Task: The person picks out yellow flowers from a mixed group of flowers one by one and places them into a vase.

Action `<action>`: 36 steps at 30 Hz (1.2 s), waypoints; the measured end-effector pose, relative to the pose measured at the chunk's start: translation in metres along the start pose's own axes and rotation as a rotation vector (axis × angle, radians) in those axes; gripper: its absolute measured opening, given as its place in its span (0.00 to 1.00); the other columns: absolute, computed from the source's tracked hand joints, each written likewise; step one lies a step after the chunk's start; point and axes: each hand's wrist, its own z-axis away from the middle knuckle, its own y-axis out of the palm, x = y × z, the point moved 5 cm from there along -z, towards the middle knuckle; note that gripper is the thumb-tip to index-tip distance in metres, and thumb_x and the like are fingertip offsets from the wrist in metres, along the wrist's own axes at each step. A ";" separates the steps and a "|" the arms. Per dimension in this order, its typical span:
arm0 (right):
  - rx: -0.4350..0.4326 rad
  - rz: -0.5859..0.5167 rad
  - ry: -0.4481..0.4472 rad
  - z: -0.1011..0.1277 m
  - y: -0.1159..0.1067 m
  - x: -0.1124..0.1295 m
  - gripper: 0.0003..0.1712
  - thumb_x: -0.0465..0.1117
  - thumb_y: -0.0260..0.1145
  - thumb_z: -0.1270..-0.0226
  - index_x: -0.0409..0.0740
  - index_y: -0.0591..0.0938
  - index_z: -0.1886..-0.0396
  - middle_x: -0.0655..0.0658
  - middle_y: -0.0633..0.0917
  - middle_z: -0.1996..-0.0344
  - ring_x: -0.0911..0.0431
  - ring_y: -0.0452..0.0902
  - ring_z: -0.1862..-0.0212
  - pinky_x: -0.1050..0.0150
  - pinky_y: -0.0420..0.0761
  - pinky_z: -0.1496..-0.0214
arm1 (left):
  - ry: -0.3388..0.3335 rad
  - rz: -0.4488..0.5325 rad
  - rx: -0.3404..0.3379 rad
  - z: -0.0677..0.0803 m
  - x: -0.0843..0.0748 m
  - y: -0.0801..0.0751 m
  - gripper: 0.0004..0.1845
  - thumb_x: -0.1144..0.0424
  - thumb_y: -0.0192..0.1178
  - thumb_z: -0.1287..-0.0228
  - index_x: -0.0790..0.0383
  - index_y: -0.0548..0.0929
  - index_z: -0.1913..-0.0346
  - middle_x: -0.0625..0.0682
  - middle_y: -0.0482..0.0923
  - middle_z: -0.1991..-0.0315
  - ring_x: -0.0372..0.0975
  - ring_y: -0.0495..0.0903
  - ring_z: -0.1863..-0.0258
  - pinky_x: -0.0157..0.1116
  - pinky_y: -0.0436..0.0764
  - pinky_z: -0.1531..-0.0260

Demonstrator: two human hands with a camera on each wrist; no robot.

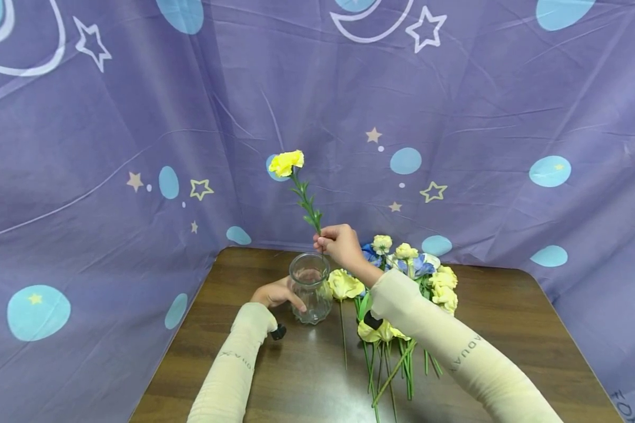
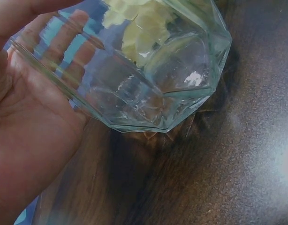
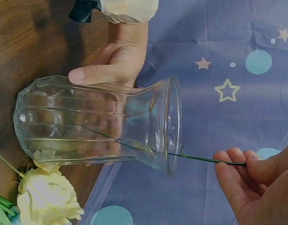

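A clear glass vase [image 1: 313, 302] with a ribbed body and flared rim stands on the table. My left hand [image 1: 276, 292] holds it from the left side, thumb in front and fingers spread behind the glass, as the left wrist view shows. Over the vase, my right hand [image 1: 343, 244] pinches the green stem of a yellow carnation [image 1: 287, 163] between thumb and fingertips. The bloom points up and leans left, above the hand. In the right wrist view, the lower stem [image 3: 195, 158] passes through the vase's mouth and shows inside the glass.
A pale yellow rose [image 1: 345, 284] lies close to the vase's right side. Farther right, several cream, yellow and blue flowers [image 1: 422, 267] lie in a pile, stems toward the front, partly under my right forearm. A purple patterned cloth [image 1: 481, 211] hangs behind the wooden table [image 1: 317, 376].
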 end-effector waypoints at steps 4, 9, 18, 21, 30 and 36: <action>-0.001 0.037 0.000 -0.002 0.000 0.000 0.09 0.28 0.63 0.30 0.30 0.89 0.60 0.33 0.91 0.65 0.46 0.90 0.61 0.65 0.89 0.62 | -0.002 0.001 0.000 -0.002 -0.002 -0.001 0.57 0.84 0.70 0.61 0.68 0.56 0.22 0.65 0.59 0.22 0.50 0.63 0.26 0.52 0.57 0.22; 0.003 0.062 0.001 -0.003 0.000 0.002 0.09 0.29 0.64 0.30 0.30 0.89 0.59 0.34 0.91 0.65 0.47 0.90 0.61 0.65 0.89 0.63 | 0.017 -0.003 0.011 -0.003 -0.006 -0.002 0.57 0.85 0.69 0.60 0.68 0.56 0.22 0.66 0.58 0.22 0.51 0.63 0.25 0.53 0.57 0.22; 0.013 0.069 0.013 0.000 0.001 -0.002 0.08 0.29 0.64 0.30 0.32 0.90 0.61 0.35 0.91 0.65 0.47 0.90 0.62 0.66 0.88 0.64 | 0.026 -0.025 0.019 0.001 -0.007 0.000 0.57 0.83 0.71 0.60 0.68 0.56 0.22 0.65 0.58 0.22 0.49 0.62 0.25 0.52 0.58 0.22; 0.015 0.075 0.006 0.001 0.002 -0.004 0.08 0.29 0.64 0.30 0.33 0.90 0.63 0.36 0.91 0.65 0.48 0.90 0.62 0.67 0.87 0.65 | 0.033 -0.025 0.022 0.002 -0.005 0.001 0.56 0.84 0.70 0.59 0.68 0.56 0.22 0.65 0.58 0.22 0.49 0.61 0.24 0.52 0.56 0.21; 0.021 0.120 -0.012 0.003 0.001 -0.006 0.09 0.30 0.65 0.30 0.35 0.91 0.64 0.38 0.92 0.66 0.47 0.89 0.64 0.68 0.85 0.66 | 0.032 -0.025 0.018 0.002 -0.003 0.002 0.56 0.83 0.71 0.60 0.68 0.58 0.23 0.65 0.59 0.23 0.47 0.63 0.26 0.54 0.56 0.21; 0.005 0.174 -0.023 0.002 0.001 -0.008 0.09 0.32 0.66 0.30 0.38 0.91 0.66 0.40 0.92 0.68 0.51 0.88 0.67 0.70 0.81 0.69 | 0.038 -0.028 0.015 0.002 -0.002 0.002 0.56 0.83 0.71 0.62 0.69 0.59 0.23 0.65 0.63 0.24 0.42 0.68 0.30 0.51 0.59 0.22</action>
